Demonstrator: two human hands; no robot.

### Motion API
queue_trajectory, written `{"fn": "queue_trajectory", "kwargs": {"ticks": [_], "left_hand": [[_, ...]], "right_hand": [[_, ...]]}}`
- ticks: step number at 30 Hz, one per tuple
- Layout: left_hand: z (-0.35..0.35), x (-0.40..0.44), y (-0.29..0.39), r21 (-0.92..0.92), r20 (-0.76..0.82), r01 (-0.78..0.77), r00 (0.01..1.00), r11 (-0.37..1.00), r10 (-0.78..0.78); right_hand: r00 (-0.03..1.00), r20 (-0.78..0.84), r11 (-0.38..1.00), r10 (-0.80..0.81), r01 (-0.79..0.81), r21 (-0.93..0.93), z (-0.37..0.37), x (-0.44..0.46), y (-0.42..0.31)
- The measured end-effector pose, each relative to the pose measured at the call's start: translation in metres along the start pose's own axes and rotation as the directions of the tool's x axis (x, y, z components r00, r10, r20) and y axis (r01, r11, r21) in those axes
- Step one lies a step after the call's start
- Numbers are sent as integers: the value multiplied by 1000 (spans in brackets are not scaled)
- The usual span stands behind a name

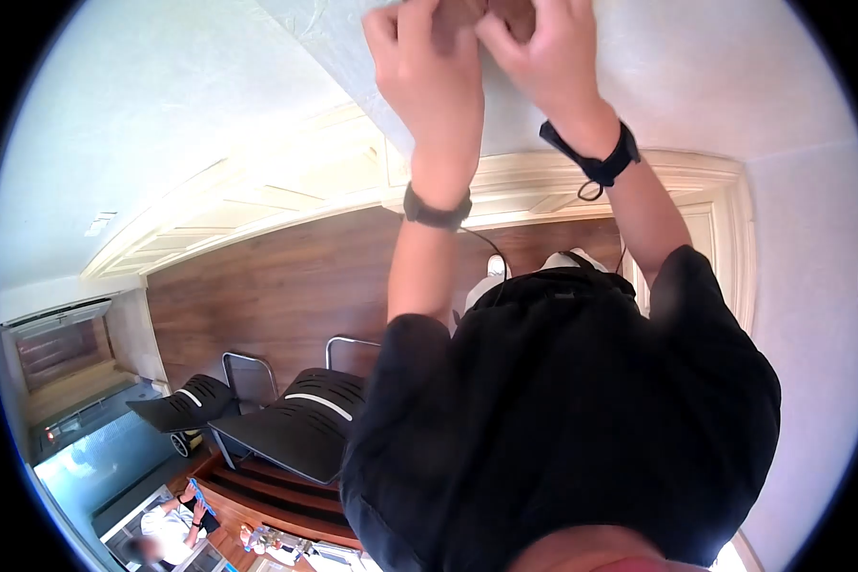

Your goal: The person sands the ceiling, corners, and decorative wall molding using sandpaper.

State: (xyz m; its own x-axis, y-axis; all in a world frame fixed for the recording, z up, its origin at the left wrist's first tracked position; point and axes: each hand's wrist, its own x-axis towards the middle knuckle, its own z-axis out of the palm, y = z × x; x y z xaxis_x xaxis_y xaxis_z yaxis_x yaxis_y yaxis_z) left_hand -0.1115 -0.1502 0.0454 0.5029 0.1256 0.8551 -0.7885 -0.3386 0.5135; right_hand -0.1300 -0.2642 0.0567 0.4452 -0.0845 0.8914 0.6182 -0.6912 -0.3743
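A pale surface (658, 76) extends across the far side, beyond a wooden floor (257, 276). Black chairs (276, 434) stand at left. Handling appears under way; completed and remaining portions cannot be determined. Left hand (429, 91) and right hand (555, 71) are side by side at far centre, fingers curled, apparently gripping a brown item (517, 15) between them, partly out of view.

2 blk chairs (291, 431) on brn wd floor (257, 276).
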Motion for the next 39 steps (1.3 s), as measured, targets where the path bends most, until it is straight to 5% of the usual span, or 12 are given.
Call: {"fn": "queue_trajectory", "kwargs": {"ticks": [4,10,16,23,26,39], "left_hand": [[-6,-55,-24,107,114,209,968,972,-221],[-28,-105,-57,168,182,375,897,912,-403],[-50,-52,-44,127,109,307,941,943,-321],[-45,42,-4,107,-25,4,1000,994,-1],[-37,56,16,75,65,-40,997,996,36],[-6,-73,-37,159,392,116,904,980,-171]], "right_hand": [[994,52,934,100,-75,-350,13,-54,4],[967,180,961,179,-133,-242,41,-102,3],[984,117,980,136,-116,-159,53,-56,-25],[998,-44,994,-46,42,-99,32,38,-51],[995,-80,986,67,-78,-147,7,47,-52],[964,107,956,244,-220,-193,-11,-72,1]]}}
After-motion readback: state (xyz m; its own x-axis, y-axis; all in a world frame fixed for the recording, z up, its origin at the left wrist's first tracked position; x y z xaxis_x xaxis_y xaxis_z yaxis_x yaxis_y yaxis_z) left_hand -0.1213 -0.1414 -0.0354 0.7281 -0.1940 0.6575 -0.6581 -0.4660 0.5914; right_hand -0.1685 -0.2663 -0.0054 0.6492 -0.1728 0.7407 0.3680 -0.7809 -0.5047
